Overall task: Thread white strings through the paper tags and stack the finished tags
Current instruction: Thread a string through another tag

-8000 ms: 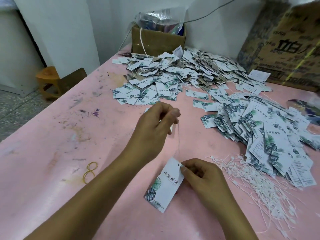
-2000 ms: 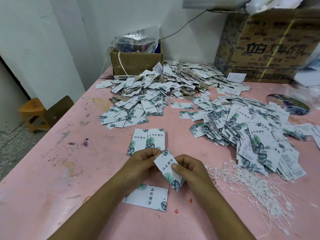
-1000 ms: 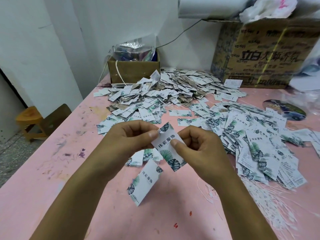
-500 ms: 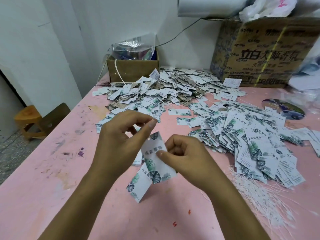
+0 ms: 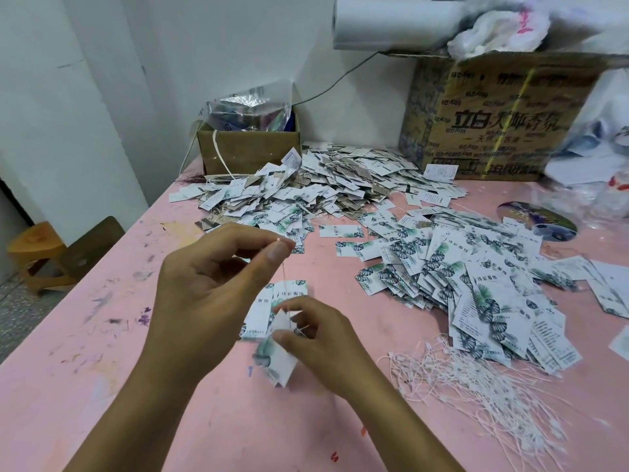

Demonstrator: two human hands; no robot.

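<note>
The left grip (image 5: 211, 291) was raised above the pink worktop (image 5: 102, 335), its thumb and forefinger pinched on the upper end of a thin white string (image 5: 283, 272); the other fingers were loosely curled below; the string ran straight down from that pinch to the right grip (image 5: 320, 338), which sat lower and nearer the body; the right grip clasped a paper tag (image 5: 277, 359) between thumb and fingertips at the tag's upper end, where the string met it; the tag hung tilted beneath the fingers, clear of the worktop, and was too blurred to show its hole or print; just behind both grips two leaf-printed tags (image 5: 260, 315) lay flat side by side on the worktop, partly hidden by the left grip; a loose bundle of white strings (image 5: 476, 379) lay to the right of the right forearm; beyond it spread a broad heap of leaf-printed tags (image 5: 459, 287), and farther back a second heap (image 5: 323, 185) reached a small open cardboard box (image 5: 248, 151) by the wall; a large printed carton (image 5: 493, 117) stood at the far right corner with a white roll (image 5: 391, 23) and a crumpled plastic bag (image 5: 497, 28) on top; a wooden stool (image 5: 34, 253) stood on the floor to the left.
</note>
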